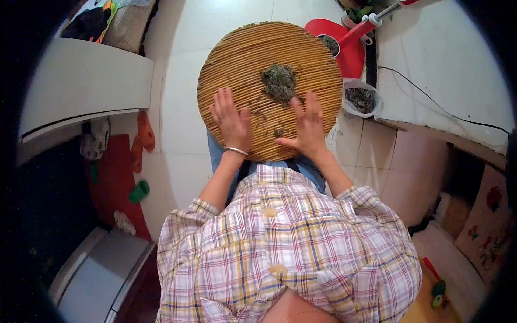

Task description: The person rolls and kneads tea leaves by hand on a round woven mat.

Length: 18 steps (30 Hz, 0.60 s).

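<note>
A round woven tray of thin brown slats (231, 59) rests over my lap. On it, right of the middle, lies a small heap of dark dried leaves (278, 82), with loose bits scattered below it. My left hand (232, 121) lies on the left part of the tray, fingers stretched forward; a bracelet circles its wrist. On the right side, my right hand (309, 126) is spread, its fingertips just below the heap and its thumb near a small clump of leaves (278, 132). Neither hand grips anything.
Beyond the tray at the right stands a red dustpan-like piece (353, 59) with a bowl of dark bits (328, 45). Near it is a white-lined bin (362, 100) holding dark leaves. White cabinets stand both sides; orange slippers (144, 132) and a green cup (139, 191) lie left.
</note>
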Each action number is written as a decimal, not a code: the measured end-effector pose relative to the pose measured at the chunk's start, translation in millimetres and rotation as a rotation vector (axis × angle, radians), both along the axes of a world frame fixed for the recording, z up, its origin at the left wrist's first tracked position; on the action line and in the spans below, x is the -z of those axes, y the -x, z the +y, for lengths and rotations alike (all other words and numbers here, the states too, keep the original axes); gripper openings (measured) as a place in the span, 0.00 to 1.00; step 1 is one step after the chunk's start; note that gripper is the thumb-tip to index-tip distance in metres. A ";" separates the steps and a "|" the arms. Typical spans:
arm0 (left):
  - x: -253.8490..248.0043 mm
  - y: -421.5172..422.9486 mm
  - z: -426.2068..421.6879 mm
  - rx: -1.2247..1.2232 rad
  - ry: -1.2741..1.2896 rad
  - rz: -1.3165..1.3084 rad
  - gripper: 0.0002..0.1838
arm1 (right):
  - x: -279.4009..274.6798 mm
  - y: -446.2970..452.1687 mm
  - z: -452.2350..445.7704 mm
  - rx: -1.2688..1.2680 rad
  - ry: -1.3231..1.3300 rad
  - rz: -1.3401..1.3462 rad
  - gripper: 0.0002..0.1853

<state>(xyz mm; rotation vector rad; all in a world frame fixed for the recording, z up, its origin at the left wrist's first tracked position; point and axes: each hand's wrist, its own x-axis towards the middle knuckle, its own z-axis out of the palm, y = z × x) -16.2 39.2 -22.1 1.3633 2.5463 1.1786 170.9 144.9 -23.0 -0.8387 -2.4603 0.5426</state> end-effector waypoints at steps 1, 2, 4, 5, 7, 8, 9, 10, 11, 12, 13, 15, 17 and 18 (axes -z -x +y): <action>1.7 -7.6 0.3 -0.015 0.068 0.117 0.34 | 0.0 6.4 -4.3 -0.048 -0.042 -0.078 0.61; 4.8 -15.3 8.3 -0.015 0.070 0.118 0.34 | 0.3 13.8 -8.4 -0.096 -0.086 -0.156 0.62; 8.6 -27.7 31.2 0.244 -0.157 -0.090 0.34 | 7.3 46.6 14.5 -0.049 -0.117 -0.068 0.59; 5.0 -24.9 39.4 0.244 -0.159 -0.086 0.34 | 12.7 63.9 35.8 -0.057 -0.186 0.001 0.58; -13.7 -16.1 53.8 0.275 -0.460 -0.464 0.35 | 2.5 73.4 51.4 -0.069 -0.255 0.077 0.56; -20.7 -3.3 51.8 0.275 -0.462 -0.460 0.35 | -7.5 69.5 59.7 -0.010 -0.191 0.174 0.54; -26.0 17.3 43.9 0.160 -0.450 -0.368 0.35 | -13.1 64.5 66.3 0.048 -0.125 0.269 0.53; -27.2 33.6 40.4 0.049 -0.439 -0.275 0.35 | -14.4 57.5 67.6 0.047 -0.130 0.273 0.53; -21.0 41.2 41.2 0.049 -0.441 -0.275 0.35 | -15.3 46.9 63.1 0.042 -0.062 0.236 0.51; -14.1 45.2 42.4 0.001 -0.276 -0.165 0.36 | -14.1 39.9 58.6 0.036 0.011 0.199 0.49; -6.4 46.4 41.8 -0.047 -0.111 -0.056 0.36 | -9.4 42.5 52.4 0.026 -0.004 0.208 0.50; 4.8 26.1 45.8 0.083 -0.073 -0.047 0.36 | -4.7 51.6 38.7 0.011 -0.041 0.144 0.51; -3.1 -2.4 52.9 0.335 -0.167 -0.330 0.41 | 1.4 62.2 31.0 -0.029 -0.092 0.031 0.55; -3.2 -1.8 51.3 0.334 -0.167 -0.330 0.41 | 7.8 69.1 33.2 -0.036 -0.141 -0.010 0.55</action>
